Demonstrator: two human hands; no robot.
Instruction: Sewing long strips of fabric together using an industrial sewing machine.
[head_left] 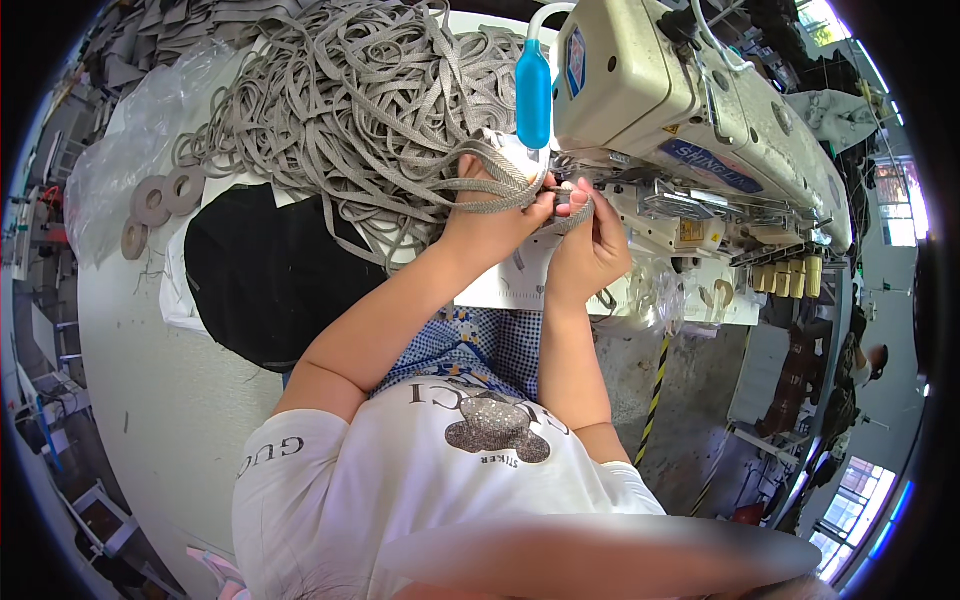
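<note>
We hold the grey woven strap (508,188) in both hands, just in front of the sewing machine (690,95) and near its needle area. Our left hand (498,232) grasps it, with several strands lying in a loose band across the back of the fingers and trailing off toward our left. Our right hand (592,258) is closed on a short stretch at the other side, its fingertips bent inward and close to those of the left, so that the strap runs between the two; exactly which finger presses where, we cannot tell, because the fingers overlap. Beyond our left forearm a large tangled heap of the same grey strap (340,100) spreads over the worktop. Black cloth (265,285) lies just beside that heap, nearer to us, and farther left we see grey rolls (152,200) next to clear plastic sheeting (125,150). A blue lamp-like fitting (534,100) hangs from a white curved tube just beyond our hands. Below them the pale work surface (500,288) carries ruler markings, and crumpled clear plastic (655,295) sits to the right of our right wrist.
</note>
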